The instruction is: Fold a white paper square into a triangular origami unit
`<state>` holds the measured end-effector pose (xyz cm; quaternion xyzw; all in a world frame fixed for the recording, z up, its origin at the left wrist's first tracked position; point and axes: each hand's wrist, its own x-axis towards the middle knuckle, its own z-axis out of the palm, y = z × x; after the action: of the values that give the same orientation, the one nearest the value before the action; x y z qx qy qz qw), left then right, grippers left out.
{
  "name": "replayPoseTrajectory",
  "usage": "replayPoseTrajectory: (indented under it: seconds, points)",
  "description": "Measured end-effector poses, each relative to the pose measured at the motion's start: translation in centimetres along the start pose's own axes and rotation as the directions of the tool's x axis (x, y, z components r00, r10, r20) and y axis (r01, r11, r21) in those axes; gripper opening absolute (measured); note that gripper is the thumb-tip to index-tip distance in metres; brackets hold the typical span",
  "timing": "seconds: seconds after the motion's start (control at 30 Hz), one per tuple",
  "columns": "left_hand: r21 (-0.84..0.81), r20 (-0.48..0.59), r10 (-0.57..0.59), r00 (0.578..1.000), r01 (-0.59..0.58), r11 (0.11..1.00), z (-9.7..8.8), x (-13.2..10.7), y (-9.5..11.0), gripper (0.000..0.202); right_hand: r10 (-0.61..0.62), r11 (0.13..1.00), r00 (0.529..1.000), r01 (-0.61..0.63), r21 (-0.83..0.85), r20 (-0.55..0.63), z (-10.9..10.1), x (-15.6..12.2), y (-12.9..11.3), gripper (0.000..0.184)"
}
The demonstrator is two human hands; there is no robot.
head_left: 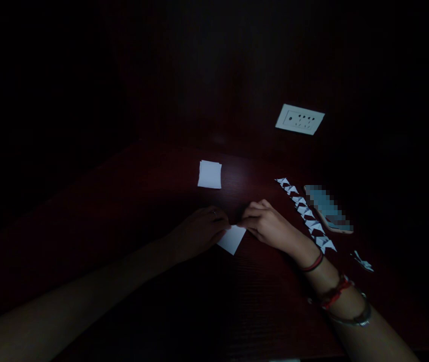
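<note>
On the dark red tabletop [254, 286], a small white sheet [233, 241] lies between the two hands at the near middle of the scene, one corner pointing toward the person. The left hand [201, 232] is mostly closed, its thumb and fingertips drawn together on the sheet's left far part; the right hand [265, 223] is curled, thumb and forefinger pinching the far right corner. The hands nearly meet along the far edge, so the step in hand looks like lining up or pressing a fold there, though the dim light and the fingers hide whether a crease exists. Such a move calls for even fingertip pressure, edges kept matched, and one hand steadying the paper while the other runs along it. Beyond the hands, slightly left, sits a stack of white squares [209, 175]; to the right a row of folded paper pieces [300, 200] slants from far to near, beside a phone [327, 208]. Farther right and nearer lies a small white object [363, 262], too dim to identify.
</note>
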<state>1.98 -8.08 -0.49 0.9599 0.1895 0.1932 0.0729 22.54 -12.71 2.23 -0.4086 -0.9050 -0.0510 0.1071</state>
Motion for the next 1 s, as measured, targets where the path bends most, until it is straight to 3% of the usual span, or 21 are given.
replayPoseTrajectory:
  seconds: [0.37,0.7,1.0]
  points:
    - [0.05,-0.021,0.03,0.999,-0.029,0.998,0.5,-0.11,-0.43,0.025,-0.054,0.989,0.997,0.061,-0.137,0.055,-0.28,0.01,-0.38,0.019]
    - [0.198,0.034,0.063,0.997,-0.069,0.978,0.21,-0.14,-0.46,0.028,-0.045,0.989,0.994,0.059,-0.135,0.101,-0.19,-0.18,-0.05,0.02]
    - [0.213,0.055,0.059,0.997,-0.069,0.975,0.03,-0.58,-0.68,0.038,-0.008,0.999,0.993,0.014,-0.047,0.119,-0.47,-0.62,0.54,0.019]
